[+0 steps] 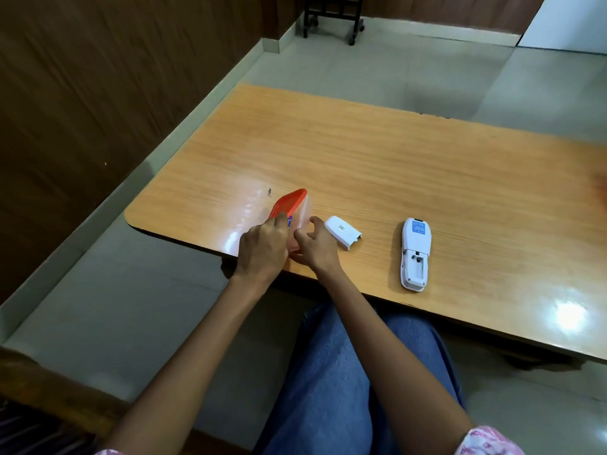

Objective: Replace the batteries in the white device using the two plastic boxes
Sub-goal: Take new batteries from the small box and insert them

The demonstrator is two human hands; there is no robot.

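A clear plastic box (pixel 303 213) with an orange lid (pixel 289 203) stands near the table's front left edge, the lid tilted up at one side. My left hand (pixel 262 246) grips the lid's near edge. My right hand (pixel 315 243) holds the box's right side. A bit of blue shows between lid and box. The white device (pixel 414 254) lies face down to the right with its battery bay uncovered and no batteries showing inside. Its white cover (pixel 343 232) lies loose between the box and the device. Only one box is in view.
The wooden table (pixel 394 165) stretches away to the right and back. My lap in blue jeans sits under the near edge. A dark chair (pixel 331 18) stands on the tiled floor far behind, and a brown wall runs along the left.
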